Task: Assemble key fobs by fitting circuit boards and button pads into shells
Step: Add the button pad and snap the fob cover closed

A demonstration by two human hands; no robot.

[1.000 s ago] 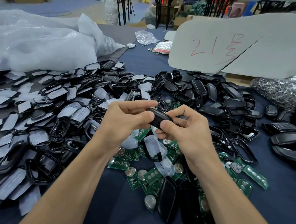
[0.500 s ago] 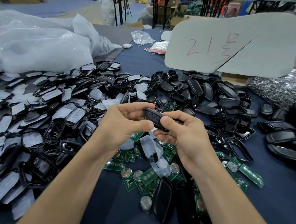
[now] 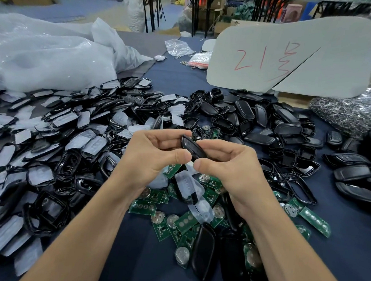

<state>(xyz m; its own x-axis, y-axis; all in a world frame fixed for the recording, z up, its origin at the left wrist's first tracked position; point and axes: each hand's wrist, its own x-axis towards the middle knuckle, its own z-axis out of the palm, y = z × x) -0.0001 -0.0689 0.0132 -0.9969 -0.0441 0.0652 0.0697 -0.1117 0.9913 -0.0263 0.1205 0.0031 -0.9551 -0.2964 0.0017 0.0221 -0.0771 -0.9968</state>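
Pinching a key fob shell (image 3: 191, 148) between both hands, raised above the worktop (image 3: 140, 264).
We see the left hand (image 3: 150, 159) and right hand (image 3: 231, 167) each grip one end, fingers (image 3: 177, 156) curled round it with thumbs on the near side; we judge this squeezes the halves together. Circuit boards (image 3: 142, 208) lie just below, within reach.

Black-legged tables (image 3: 154, 6) (cartons beneath) stand on blue floor (image 3: 79, 8).
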